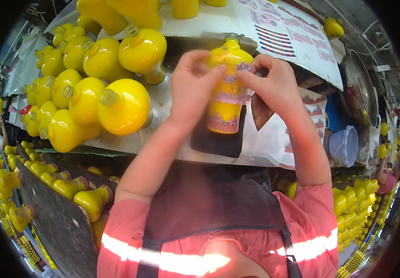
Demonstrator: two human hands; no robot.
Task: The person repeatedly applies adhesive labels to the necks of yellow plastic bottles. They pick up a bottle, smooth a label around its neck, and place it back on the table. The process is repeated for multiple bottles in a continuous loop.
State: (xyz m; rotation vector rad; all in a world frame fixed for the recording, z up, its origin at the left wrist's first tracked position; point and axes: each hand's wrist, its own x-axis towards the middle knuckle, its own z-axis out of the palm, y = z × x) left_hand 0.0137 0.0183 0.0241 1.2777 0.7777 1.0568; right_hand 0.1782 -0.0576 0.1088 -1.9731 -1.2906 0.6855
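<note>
A yellow vase with a narrow neck stands upright on a dark pad at the middle of a pale worktop. Its body carries a patterned band near the base and purple flower decals higher up. Both hands grip this vase at its shoulder. The left hand wraps the vase's left side, fingers curled and thumb pressed against the front. The right hand closes on the vase's right side, its fingertips pinching a small flower decal against the surface.

Left of the vase, a heap of plain yellow vases lies on its side on the worktop, necks pointing left. Behind the vase and to its right, a sheet of printed decals lies flat. Just right of the vase, under the right wrist, sits another sheet with small band patterns. Farther right of the vase stands a pale blue plastic bowl. Below the vase, beyond the worktop's near edge, more yellow vases rest on a dark board to the left. The person wears a dark apron over a pinkish shirt with reflective stripes.
</note>
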